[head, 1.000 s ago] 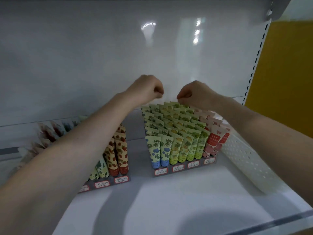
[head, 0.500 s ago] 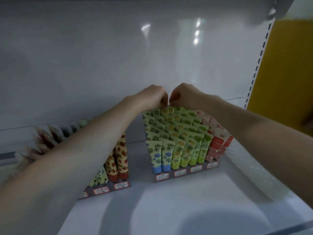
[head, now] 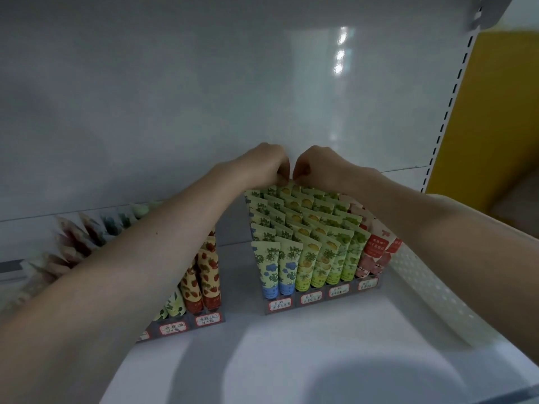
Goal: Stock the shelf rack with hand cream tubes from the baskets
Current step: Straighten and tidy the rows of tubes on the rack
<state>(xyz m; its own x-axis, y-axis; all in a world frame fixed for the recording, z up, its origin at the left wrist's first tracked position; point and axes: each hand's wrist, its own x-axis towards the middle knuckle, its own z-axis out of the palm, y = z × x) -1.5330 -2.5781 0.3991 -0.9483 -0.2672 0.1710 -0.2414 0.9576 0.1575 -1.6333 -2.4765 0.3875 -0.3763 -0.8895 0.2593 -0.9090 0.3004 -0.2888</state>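
Nearest me lies the white shelf board [head: 291, 363]. On it stand two racks. The left rack [head: 186, 325] carries strawberry tubes [head: 208, 275]. The right rack [head: 320, 298] holds hand cream tubes [head: 318, 258] in rows that rise in steps toward the back. Just beside the right rack, on its right, sits the white basket [head: 423, 290].

At the top of the back row my left hand [head: 262, 166] and right hand [head: 319, 166] meet, knuckles nearly touching. The fingers of both are curled, pinching the crimped top edge of the rear tube [head: 287, 190], which stands in the rack's last row. A second ago my hands were apart and higher above the tubes; now they are down on that edge. Behind them is the grey back panel [head: 175, 97].
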